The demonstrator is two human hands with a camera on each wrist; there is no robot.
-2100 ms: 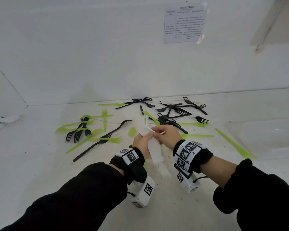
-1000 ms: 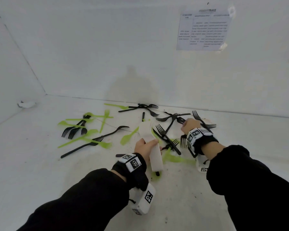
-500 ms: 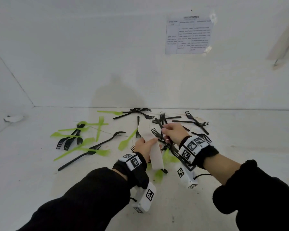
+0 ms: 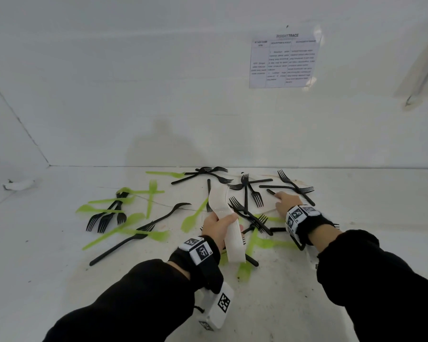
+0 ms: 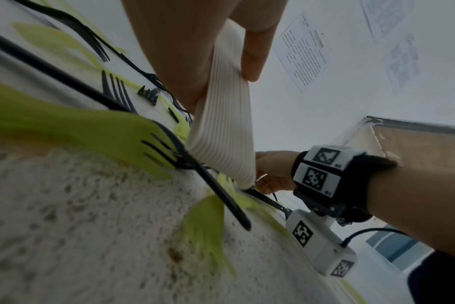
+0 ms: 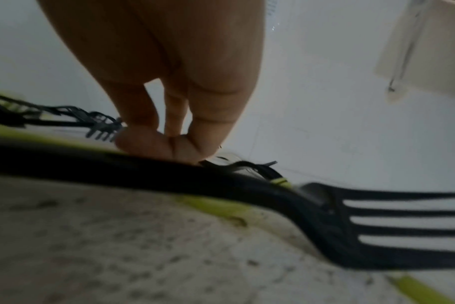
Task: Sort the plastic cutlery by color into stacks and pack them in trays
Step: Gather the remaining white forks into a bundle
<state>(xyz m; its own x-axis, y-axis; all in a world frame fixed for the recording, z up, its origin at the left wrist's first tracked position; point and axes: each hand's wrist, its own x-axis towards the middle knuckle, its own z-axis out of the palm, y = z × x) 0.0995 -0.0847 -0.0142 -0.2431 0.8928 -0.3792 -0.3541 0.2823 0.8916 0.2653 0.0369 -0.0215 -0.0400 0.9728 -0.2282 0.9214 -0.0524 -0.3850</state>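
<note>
White tabletop (image 4: 59, 280) meets a white wall where I read "INSIGHTTRACE" atop a taped sheet (image 4: 283, 61); its smaller print is illegible. My left hand (image 4: 216, 227) grips the white cutlery stack (image 4: 229, 225), its long axis running away from me and tilted up. My right hand (image 4: 286, 202) reaches among black forks (image 4: 251, 193) and green cutlery (image 4: 190, 219); I cannot tell whether its curled fingertips (image 6: 153, 142) hold anything.
</note>
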